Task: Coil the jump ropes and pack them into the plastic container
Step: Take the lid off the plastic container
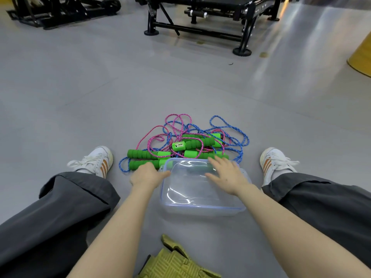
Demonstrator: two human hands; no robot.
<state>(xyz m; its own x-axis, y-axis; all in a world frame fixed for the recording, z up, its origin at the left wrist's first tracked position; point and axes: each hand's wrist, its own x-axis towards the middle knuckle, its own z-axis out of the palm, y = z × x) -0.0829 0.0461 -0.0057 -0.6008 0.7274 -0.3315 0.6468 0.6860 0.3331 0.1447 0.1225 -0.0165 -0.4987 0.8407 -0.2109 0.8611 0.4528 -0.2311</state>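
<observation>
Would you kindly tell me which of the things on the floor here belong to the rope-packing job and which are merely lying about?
Belong to the job:
- jump ropes, pink and blue, with green foam handles, in a tangled heap
- clear plastic container

Just lying about:
- yellow-green foam piece
- black metal frame
- yellow object at the right edge

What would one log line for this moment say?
left hand: at container corner | right hand: open over container | jump ropes: tangled, unpacked
</observation>
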